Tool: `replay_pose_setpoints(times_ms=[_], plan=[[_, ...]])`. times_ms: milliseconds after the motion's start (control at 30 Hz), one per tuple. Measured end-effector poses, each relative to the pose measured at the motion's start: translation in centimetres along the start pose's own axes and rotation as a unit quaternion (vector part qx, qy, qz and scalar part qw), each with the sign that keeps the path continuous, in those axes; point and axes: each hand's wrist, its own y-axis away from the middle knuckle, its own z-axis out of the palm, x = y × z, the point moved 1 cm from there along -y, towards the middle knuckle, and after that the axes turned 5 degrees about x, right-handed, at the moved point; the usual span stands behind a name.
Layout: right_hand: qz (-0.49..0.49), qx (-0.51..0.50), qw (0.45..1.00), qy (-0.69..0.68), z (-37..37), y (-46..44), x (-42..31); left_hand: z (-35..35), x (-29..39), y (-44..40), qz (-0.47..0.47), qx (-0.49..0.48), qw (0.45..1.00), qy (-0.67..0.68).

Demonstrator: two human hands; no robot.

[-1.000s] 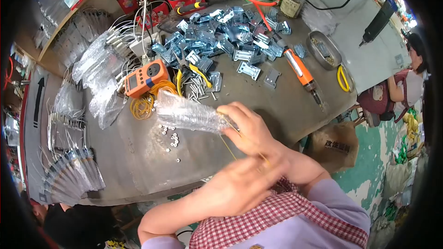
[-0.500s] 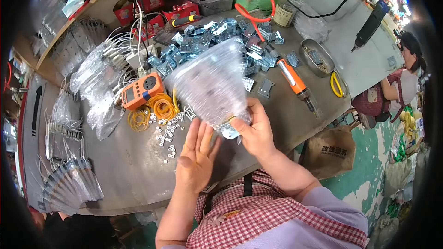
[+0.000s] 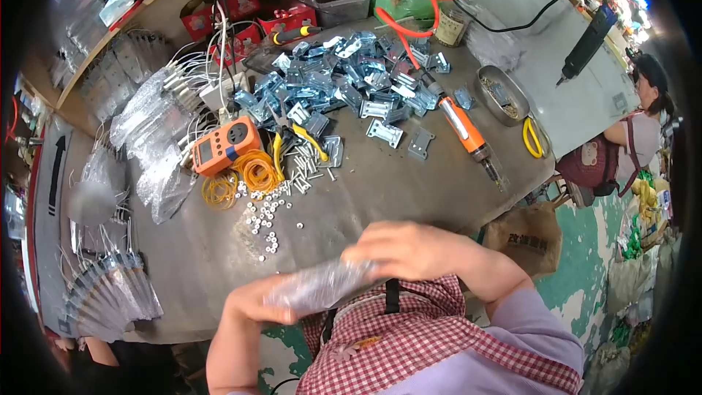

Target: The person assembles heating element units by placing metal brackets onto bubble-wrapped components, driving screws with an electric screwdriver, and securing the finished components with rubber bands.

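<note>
A clear plastic-wrapped package (image 3: 316,287) is held low at the front edge of the table, close to the checked apron. My left hand (image 3: 256,300) grips its left end. Over the right end, my right hand (image 3: 401,250) is closed, its fingers bent and slightly smeared by motion. What lies inside the wrap cannot be made out. Beyond the hands are scattered white washers (image 3: 267,223) and loose screws (image 3: 303,168). Yellow-handled pliers (image 3: 281,143) rest beside the screws, at the edge of a pile of shiny metal brackets (image 3: 344,77).
An orange electric screwdriver (image 3: 464,128) and a metal tin (image 3: 503,93) are on the right. An orange meter (image 3: 225,145), yellow rubber bands (image 3: 257,172) and wrapped cabled parts (image 3: 150,128) stand left. A dark screwdriver (image 3: 585,44) hangs at upper right. Another person (image 3: 643,124) sits far right.
The package has come down toward my body and turned from upright to lying flatter. My left hand, open before, now grips its left end. The brackets and pliers behind it are uncovered.
</note>
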Motion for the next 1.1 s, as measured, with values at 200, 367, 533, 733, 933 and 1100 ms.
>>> replay_pose_setpoints(times_ms=[200, 367, 533, 733, 933, 1100], plan=[[0.019, -0.058, 0.991, 0.119, 2.5, -3.6, -2.9, 4.8, 6.3, -2.5, -0.123, 0.324, 0.848, -0.4], [0.136, 0.05, 0.989, -0.026, 2.1, -5.4, -2.0, 7.1, 8.0, -1.5, 0.046, 0.443, 0.695, -0.565], [0.233, -0.035, 0.918, -0.319, 3.3, -6.0, 1.9, 3.4, 3.1, 0.0, 0.086, 0.418, 0.638, -0.641], [0.209, 0.192, 0.818, 0.5, -5.3, -4.7, 9.5, -3.5, -1.6, 12.9, 0.01, 0.782, 0.414, -0.465], [0.176, 0.208, 0.866, 0.419, -3.8, -4.2, 11.3, -10.3, -2.8, 25.6, -0.122, 0.843, 0.121, -0.51], [0.192, 0.24, 0.896, 0.321, -4.3, -3.1, 9.1, -10.5, -4.3, 26.0, -0.13, 0.842, 0.052, -0.521]])
